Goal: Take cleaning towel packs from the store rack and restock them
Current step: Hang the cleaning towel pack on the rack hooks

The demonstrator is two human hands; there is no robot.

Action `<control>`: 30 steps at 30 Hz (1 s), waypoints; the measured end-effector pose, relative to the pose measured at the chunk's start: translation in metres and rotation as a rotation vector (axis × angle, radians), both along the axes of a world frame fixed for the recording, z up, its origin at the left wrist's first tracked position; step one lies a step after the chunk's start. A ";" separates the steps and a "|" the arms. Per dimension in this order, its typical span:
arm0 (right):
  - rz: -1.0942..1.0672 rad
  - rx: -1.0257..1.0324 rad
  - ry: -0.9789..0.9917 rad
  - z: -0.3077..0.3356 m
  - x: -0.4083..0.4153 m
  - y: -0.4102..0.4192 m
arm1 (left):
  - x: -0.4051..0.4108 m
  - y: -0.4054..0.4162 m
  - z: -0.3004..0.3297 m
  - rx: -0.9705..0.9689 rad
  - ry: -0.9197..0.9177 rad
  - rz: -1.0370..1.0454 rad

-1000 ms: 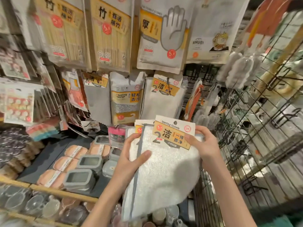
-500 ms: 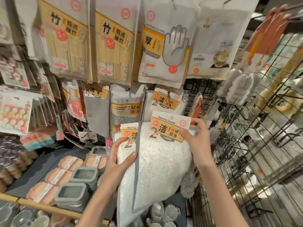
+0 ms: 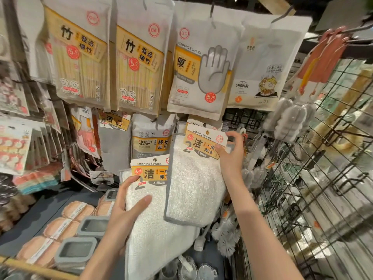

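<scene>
I hold two white cleaning towel packs with grey trim and yellow card labels. My right hand grips the label corner of the upper towel pack, raised against the rack just below another hanging towel pack label. My left hand clasps the lower towel pack, thumb across its front, partly tucked behind the upper one. The rack hook itself is hidden behind the labels.
Disposable glove bags and bamboo stick bags hang above. A cleaning sponge pack and grey cloth pack hang to the left. Grey-lidded containers lie on the shelf below. A black wire grid stands right.
Both hands rose toward the rack. The right hand lifted its towel pack up and away from the left one, bringing its label up to the hanging pack.
</scene>
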State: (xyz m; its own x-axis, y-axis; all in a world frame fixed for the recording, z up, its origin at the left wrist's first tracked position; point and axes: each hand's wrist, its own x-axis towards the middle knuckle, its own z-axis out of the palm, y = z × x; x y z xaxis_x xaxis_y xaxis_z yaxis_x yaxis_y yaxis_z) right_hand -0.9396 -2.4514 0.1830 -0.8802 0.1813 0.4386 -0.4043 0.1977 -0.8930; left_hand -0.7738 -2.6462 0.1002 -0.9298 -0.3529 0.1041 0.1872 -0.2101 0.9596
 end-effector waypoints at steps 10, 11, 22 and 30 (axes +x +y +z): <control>-0.035 0.158 -0.022 -0.010 -0.030 -0.007 | 0.006 0.001 0.007 -0.037 -0.023 -0.011; -0.048 0.178 -0.037 -0.013 -0.034 -0.007 | 0.007 0.002 0.008 -0.044 -0.023 -0.012; 0.055 0.330 -0.205 -0.006 -0.051 -0.013 | 0.014 0.000 0.012 0.006 -0.030 -0.040; 0.017 0.415 -0.219 -0.006 -0.009 -0.013 | 0.021 -0.005 0.008 0.069 -0.014 -0.005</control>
